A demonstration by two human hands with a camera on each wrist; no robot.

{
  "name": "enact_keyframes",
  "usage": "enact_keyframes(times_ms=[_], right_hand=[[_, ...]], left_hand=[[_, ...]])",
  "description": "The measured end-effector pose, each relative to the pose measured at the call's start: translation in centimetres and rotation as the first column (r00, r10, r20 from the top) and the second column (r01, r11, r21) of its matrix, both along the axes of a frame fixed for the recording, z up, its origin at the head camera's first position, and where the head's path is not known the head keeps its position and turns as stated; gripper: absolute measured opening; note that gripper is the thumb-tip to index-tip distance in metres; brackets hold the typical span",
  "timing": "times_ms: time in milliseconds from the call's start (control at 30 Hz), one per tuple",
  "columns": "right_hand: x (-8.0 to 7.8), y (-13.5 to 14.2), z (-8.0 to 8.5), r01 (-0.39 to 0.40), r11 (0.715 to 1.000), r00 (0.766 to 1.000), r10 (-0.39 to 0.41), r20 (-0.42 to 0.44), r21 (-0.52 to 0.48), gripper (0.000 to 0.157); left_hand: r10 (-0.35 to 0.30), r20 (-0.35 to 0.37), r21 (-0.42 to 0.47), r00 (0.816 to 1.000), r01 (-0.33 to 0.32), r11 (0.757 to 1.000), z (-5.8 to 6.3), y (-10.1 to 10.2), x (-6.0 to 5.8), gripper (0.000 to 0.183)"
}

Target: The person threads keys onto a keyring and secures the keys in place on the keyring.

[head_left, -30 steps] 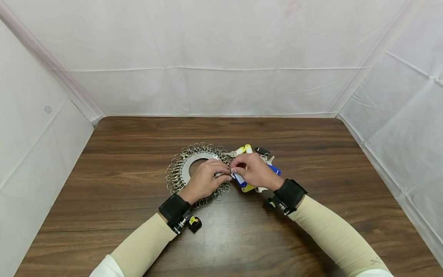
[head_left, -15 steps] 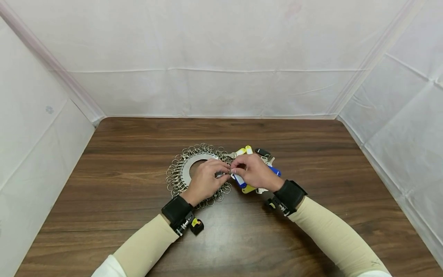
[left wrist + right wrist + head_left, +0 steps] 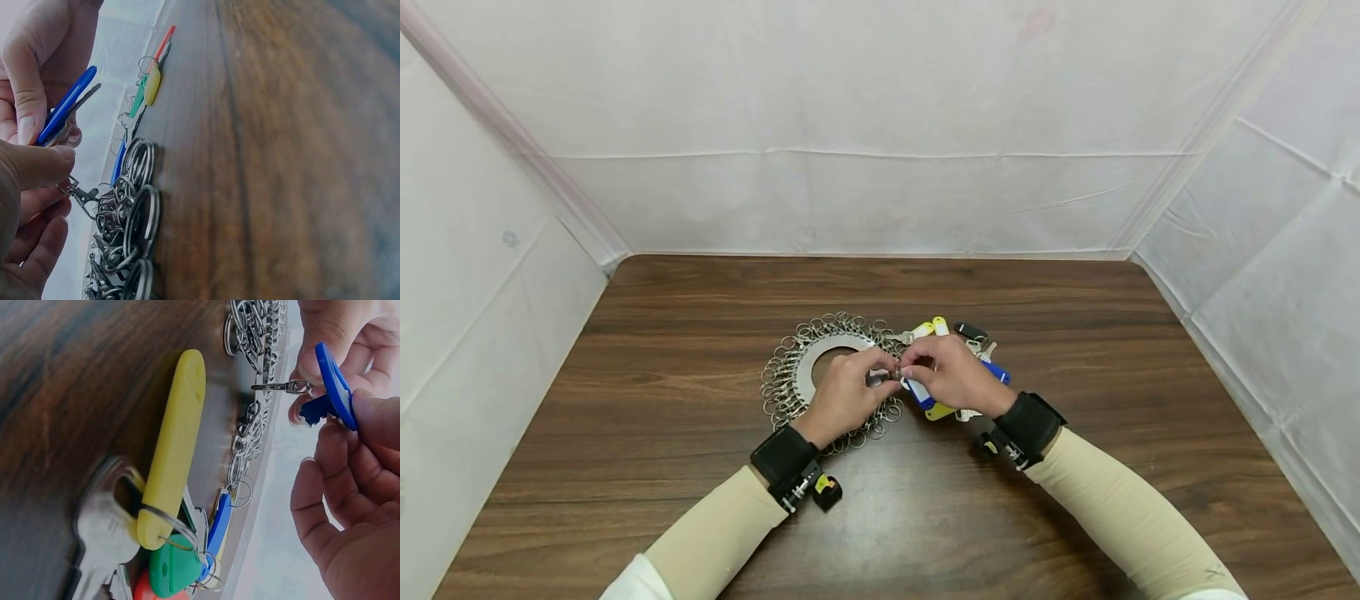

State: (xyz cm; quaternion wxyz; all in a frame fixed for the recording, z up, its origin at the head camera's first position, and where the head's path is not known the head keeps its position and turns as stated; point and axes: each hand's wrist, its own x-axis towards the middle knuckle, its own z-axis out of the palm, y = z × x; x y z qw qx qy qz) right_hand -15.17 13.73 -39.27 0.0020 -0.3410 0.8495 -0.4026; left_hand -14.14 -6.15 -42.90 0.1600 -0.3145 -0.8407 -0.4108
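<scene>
A grey metal ring plate [image 3: 806, 375], fringed with several snap hooks and split rings, lies flat on the table. Over its right side my left hand [image 3: 841, 395] pinches the small ring end of a swivel snap hook [image 3: 289, 387] between thumb and fingers. Close against it, my right hand [image 3: 961, 377] pinches a blue key tag [image 3: 336, 387] with a key [image 3: 317, 411] beside it, thumb over the tag. In the left wrist view, the same blue tag [image 3: 67, 106] stands tilted between the two hands. Fingertips partly hide where ring and tag meet.
Right of the plate, several keyed tags lie on the wooden table [image 3: 685, 333]: yellow tags [image 3: 941, 326], a black one [image 3: 972, 332], a blue one [image 3: 997, 372]. The right wrist view shows a green tag [image 3: 172, 565] among them. White sheeting [image 3: 880, 200] encloses the table's back and sides.
The left fingers have shifted a little, and more of the metal shows between index finger and thumb. The right hand keeps its place. Plate and loose tags stay put.
</scene>
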Motion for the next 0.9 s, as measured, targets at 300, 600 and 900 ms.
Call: enact_keyframes(times_ms=[300, 600, 900], right_hand=[[-0.04, -0.04, 0.16, 0.001, 1.000, 1.000, 0.000, -0.024, 0.011, 0.013], [-0.07, 0.02, 0.21, -0.008, 1.000, 0.999, 0.009, -0.035, 0.012, 0.014], [-0.12, 0.02, 0.09, -0.013, 1.000, 1.000, 0.013, -0.012, 0.005, 0.014]], left_hand=[[-0.014, -0.007, -0.030, 1.000, 0.014, 0.999, 0.00, -0.24, 0.03, 0.025], [-0.059, -0.035, -0.081, 0.998, 0.056, 0.995, -0.04, -0.33, -0.34, 0.024], [-0.084, -0.090, -0.082, 0.992, 0.077, 0.994, -0.24, -0.26, -0.45, 0.024]])
